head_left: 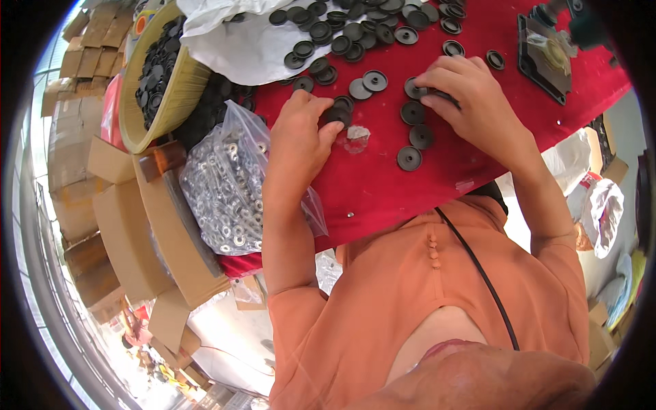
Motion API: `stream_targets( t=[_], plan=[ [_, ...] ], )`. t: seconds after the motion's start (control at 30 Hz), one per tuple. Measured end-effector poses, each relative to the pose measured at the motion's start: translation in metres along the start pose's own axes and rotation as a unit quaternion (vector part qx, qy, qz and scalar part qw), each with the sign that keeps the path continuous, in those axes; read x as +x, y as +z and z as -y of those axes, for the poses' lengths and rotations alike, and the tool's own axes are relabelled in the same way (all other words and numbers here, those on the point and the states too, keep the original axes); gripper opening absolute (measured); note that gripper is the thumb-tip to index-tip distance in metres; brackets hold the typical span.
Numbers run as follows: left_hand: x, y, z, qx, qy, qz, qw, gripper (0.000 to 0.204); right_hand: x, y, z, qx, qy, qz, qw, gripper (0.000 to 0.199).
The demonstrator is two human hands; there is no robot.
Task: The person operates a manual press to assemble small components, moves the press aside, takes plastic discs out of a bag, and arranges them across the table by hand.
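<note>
Small round black plastic caps lie over the red-covered table (pixel 369 198). My left hand (pixel 301 140) is closed around black caps (pixel 338 115), thumb on the near side and fingers on the far side; how many it grips I cannot tell. Between the thumb and fingers of my right hand (pixel 475 99), a dark cap (pixel 445 97) shows edge-on. Just below that hand, a short column of caps (pixel 421 137) runs toward me. Another cap (pixel 414 87) lies at its fingertips. Between the hands rest a cap with a raised rim (pixel 374 80) and a small whitish scrap (pixel 357 132).
A heap of caps (pixel 355 31) spreads over white sheeting (pixel 225 51) at the back. On the left stand a yellow basket (pixel 179 85) of black parts, a clear bag (pixel 225 184) of metal bearings and an open cardboard box (pixel 130 225). A dark metal fixture (pixel 544 58) sits back right.
</note>
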State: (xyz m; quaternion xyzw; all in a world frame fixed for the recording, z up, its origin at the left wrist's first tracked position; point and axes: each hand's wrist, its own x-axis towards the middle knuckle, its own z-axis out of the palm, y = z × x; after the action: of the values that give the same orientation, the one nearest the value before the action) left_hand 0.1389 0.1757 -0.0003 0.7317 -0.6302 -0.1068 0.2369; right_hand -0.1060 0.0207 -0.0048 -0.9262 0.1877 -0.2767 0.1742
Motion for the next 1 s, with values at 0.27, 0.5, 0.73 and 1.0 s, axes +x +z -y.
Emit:
stream_targets(
  t=[0.27,0.5,0.73,1.0],
  plan=[
    [0.000,0.009,0.001,-0.051,-0.013,-0.023,0.998,0.034,0.049,0.052,0.000,-0.017,-0.048,0.046,0.998,0.017],
    [0.001,0.004,0.009,-0.042,-0.038,-0.028,0.998,0.027,0.051,0.060,-0.001,-0.018,-0.054,0.077,0.995,0.013],
    [0.000,-0.002,0.024,-0.041,-0.154,-0.044,0.986,0.022,0.047,0.045,0.009,-0.027,-0.026,0.139,0.990,0.016],
    [0.007,0.013,0.003,-0.035,0.010,-0.147,0.988,0.023,0.064,0.058,0.004,-0.034,-0.076,0.070,0.994,0.015]
  ],
)
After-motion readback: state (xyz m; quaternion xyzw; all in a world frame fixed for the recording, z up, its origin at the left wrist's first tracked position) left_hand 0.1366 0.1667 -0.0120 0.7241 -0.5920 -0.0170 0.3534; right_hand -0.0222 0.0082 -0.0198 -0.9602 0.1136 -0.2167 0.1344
